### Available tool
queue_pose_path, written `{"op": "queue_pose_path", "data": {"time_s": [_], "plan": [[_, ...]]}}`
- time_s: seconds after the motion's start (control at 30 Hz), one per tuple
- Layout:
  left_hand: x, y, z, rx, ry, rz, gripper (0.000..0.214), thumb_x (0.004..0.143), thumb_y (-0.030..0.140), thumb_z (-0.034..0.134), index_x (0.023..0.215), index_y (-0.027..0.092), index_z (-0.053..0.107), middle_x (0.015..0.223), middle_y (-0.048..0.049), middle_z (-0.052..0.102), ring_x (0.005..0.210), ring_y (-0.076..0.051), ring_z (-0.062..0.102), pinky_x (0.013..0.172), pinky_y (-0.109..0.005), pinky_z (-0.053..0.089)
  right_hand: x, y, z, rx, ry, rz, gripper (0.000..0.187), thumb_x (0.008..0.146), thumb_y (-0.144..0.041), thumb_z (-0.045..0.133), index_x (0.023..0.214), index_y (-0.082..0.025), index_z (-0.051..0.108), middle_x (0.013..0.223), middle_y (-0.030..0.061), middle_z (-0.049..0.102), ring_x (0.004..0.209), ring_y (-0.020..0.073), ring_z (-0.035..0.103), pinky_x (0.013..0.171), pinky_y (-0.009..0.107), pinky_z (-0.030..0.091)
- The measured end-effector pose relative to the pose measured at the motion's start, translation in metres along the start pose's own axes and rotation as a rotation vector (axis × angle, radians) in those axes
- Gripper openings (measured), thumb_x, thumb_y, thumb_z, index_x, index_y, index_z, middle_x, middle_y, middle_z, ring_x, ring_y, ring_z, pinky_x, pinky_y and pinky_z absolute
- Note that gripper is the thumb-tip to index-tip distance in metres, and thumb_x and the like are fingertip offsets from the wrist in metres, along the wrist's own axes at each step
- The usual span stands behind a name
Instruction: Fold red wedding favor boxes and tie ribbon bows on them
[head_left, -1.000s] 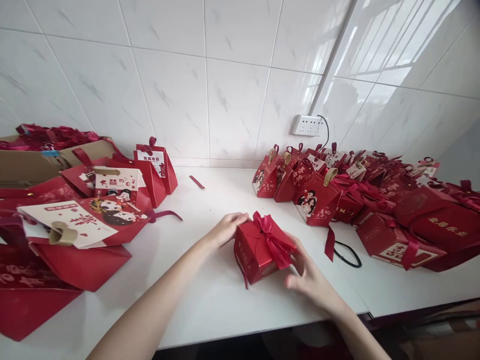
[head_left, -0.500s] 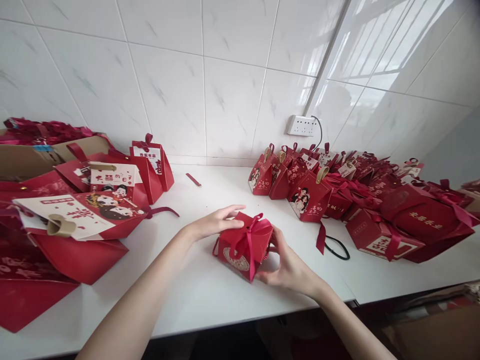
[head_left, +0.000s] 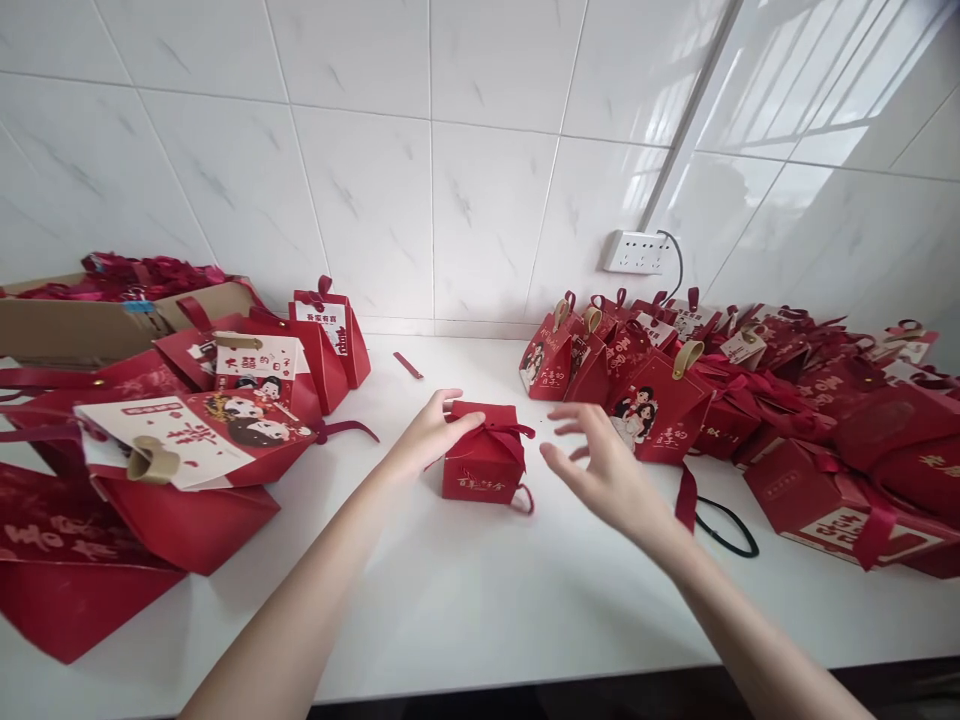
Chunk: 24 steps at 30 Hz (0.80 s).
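Observation:
A small red gift box [head_left: 484, 460] tied with a red ribbon bow stands upright on the white table [head_left: 480, 590], near its middle. My left hand [head_left: 431, 432] rests against the box's left top edge, fingers curled lightly over it. My right hand [head_left: 604, 470] hovers just right of the box, fingers spread and holding nothing.
Many finished red gift boxes and bags [head_left: 720, 400] crowd the right side along the tiled wall. Flat red cartons [head_left: 195, 440] and a cardboard box of ribbons [head_left: 112, 300] fill the left. A black hair tie [head_left: 726, 525] and a loose red strip [head_left: 409, 364] lie on the table. A wall socket [head_left: 636, 252] sits above.
The box was turned in both hands, then set down upright farther from me. My right hand let go and drew away to the right; my left hand stays on it.

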<state>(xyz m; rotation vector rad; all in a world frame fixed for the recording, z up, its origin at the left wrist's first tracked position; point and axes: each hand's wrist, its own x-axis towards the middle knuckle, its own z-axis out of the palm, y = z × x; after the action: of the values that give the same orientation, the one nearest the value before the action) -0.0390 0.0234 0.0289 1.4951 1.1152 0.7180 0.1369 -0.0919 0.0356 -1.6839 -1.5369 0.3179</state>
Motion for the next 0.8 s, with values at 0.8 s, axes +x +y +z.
{"op": "queue_pose_path", "data": {"time_s": [0.8], "plan": [[-0.005, -0.023, 0.031, -0.354, -0.237, 0.334, 0.079, 0.074, 0.043, 0.060, 0.140, 0.031, 0.020, 0.150, -0.0052, 0.022, 0.132, -0.028, 0.034, 0.104, -0.039, 0.037, 0.022, 0.047, 0.012, 0.326, -0.262, -0.302, 0.089, 0.061, -0.021, 0.071, 0.137, -0.023, 0.024, 0.136, 0.0121, 0.034, 0.125, 0.0280, 0.040, 0.104, 0.044, 0.036]]}}
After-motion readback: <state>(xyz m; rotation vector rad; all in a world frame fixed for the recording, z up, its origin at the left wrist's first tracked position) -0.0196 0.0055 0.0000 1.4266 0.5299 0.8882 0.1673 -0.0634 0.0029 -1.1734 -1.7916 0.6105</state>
